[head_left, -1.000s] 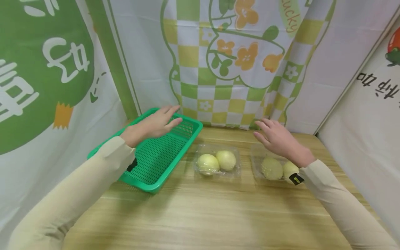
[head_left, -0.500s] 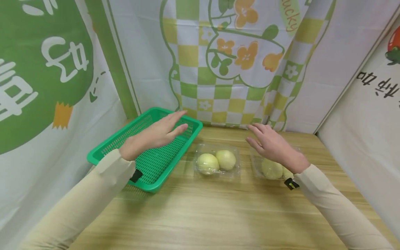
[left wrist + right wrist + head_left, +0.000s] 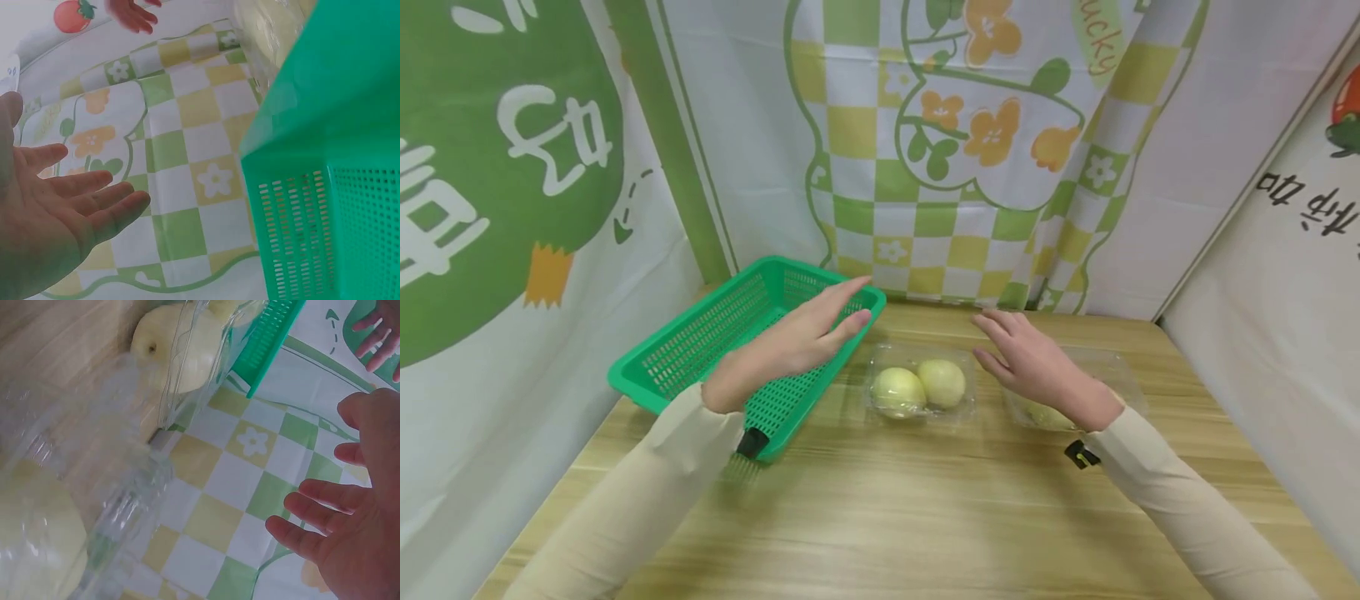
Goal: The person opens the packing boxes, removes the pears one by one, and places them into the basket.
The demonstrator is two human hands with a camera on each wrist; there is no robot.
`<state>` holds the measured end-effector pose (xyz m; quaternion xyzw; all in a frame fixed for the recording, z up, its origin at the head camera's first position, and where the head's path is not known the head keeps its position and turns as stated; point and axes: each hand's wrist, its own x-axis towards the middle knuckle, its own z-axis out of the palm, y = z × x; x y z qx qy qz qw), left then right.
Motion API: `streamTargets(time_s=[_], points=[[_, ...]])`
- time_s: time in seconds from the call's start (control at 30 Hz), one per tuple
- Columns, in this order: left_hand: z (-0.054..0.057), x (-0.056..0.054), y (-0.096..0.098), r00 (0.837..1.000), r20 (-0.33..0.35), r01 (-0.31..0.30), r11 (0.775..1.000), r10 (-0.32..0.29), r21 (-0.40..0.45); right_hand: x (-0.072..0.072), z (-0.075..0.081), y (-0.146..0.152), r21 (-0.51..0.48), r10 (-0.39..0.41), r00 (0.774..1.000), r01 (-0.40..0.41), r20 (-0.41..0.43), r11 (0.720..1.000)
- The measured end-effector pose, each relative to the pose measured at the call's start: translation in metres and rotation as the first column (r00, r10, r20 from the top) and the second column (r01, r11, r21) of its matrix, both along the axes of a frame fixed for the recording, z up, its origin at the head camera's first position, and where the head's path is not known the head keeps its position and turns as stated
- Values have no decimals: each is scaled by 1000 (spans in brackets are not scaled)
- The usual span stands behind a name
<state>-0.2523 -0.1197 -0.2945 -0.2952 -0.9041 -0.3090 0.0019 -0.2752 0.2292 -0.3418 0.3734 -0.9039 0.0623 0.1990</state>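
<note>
My left hand [image 3: 797, 337] hovers over the right side of the green plastic basket [image 3: 700, 337], fingers extended and holding nothing. Its palm and spread fingers show in the left wrist view. Right of the basket, a clear plastic box [image 3: 962, 350] holds two pale yellow round fruits [image 3: 942, 383]. My right hand [image 3: 1026, 358] hangs in the air between that box and a second clear box [image 3: 1112, 367], its fingers loosely stretched. The second box's fruit [image 3: 1048, 417] is mostly hidden beneath the hand and wrist. In the right wrist view one fruit [image 3: 172, 347] shows a small dark dimple.
Everything stands on a light wooden table [image 3: 887, 517]. A checkered, flower-printed curtain [image 3: 917, 217] closes off the back. White printed cloth walls [image 3: 1262, 275] rise at both sides. The basket stands at the table's left rear, close to the left wall.
Both hands have moved inward toward each other: the left to the right and slightly nearer, the right to the left and a little lower. The basket and both boxes stay in place.
</note>
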Motion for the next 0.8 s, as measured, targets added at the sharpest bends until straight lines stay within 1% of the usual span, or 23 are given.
streamTargets(time_s=[0.13,0.27,0.37,0.53,0.63,0.8], points=[[-3,5,3,1000,2,-17,1000,17,13,1,-4,-3,-25,-7,1000,7,3,1000],[-5,10,5,1000,4,-25,1000,25,9,3,-9,-6,-49,5,1000,-5,11,999],[-3,15,7,1000,-1,-17,1000,17,8,5,-12,-8,-58,8,1000,-7,22,998],[0,23,15,1000,-4,1,1000,-1,13,7,-17,-10,-44,-5,998,8,66,999],[-2,26,18,1000,-4,-11,1000,11,28,8,-20,-13,-40,12,997,-9,76,999],[-7,30,26,999,-16,-29,998,30,63,10,-22,-15,-45,41,997,-38,66,998]])
